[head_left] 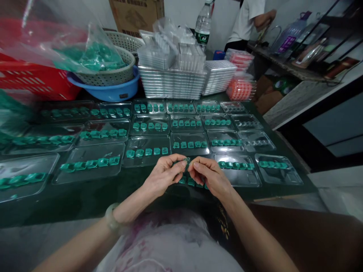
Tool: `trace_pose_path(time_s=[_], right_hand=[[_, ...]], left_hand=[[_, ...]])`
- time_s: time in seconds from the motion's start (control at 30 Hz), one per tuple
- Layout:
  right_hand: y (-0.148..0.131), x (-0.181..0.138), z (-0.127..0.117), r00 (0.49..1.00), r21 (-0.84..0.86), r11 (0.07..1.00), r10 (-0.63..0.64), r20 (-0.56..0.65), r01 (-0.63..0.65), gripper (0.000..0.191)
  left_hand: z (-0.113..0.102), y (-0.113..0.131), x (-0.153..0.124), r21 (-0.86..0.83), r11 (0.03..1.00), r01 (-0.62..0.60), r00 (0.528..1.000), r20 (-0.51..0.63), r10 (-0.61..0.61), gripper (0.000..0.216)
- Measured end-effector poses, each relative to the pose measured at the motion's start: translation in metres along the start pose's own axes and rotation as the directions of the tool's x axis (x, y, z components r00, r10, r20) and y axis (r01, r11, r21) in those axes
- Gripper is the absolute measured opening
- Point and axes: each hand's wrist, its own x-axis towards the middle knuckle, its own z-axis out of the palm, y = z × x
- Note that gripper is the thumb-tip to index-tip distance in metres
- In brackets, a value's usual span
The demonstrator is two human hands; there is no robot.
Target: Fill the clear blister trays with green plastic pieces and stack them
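My left hand (166, 172) is closed in a pinch on a small clear greenish piece (187, 160) at the front of the table. Close beside it, my right hand (210, 174) also pinches with thumb and forefinger; what lies between those fingertips is too small to make out. Below both hands, a row of green translucent pieces (191, 182) is partly covered by my fingers. Just to the right lies a clear plastic tray (241, 180) with green pieces in a row. Another clear tray (147, 161) lies left of my hands, likewise bearing green pieces.
More such trays cover the dark green table (93, 204). Behind them stand stacked clear trays (172, 84), a blue basin (113, 90), a red basket (36, 81) and a water bottle (203, 24). A person in a white shirt (241, 22) is at the back right.
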Motion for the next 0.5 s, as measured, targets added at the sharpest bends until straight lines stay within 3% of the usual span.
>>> trace_pose_path(time_s=[0.13,0.33,0.4,0.5], right_hand=[[0.001,-0.002,0.002,0.997,-0.005,0.999,-0.037,0.072,0.038,0.023],[-0.019,-0.018,-0.003,0.973,-0.022,0.978,-0.203,0.112,0.207,0.026],[-0.024,-0.022,-0.008,0.962,-0.151,0.953,-0.248,0.114,0.263,0.025],[-0.021,-0.017,-0.012,0.964,-0.538,0.807,-0.265,0.039,0.243,0.019]], left_hand=[[0.007,0.001,0.003,-0.116,0.992,0.049,0.995,-0.083,-0.059,0.013],[0.003,0.001,0.015,-0.143,0.987,-0.069,0.976,-0.215,0.037,0.009],[-0.007,0.002,0.018,-0.215,0.975,-0.056,0.979,-0.206,0.011,0.012],[-0.022,0.002,0.018,-0.404,0.909,0.101,0.993,-0.02,-0.119,0.013]])
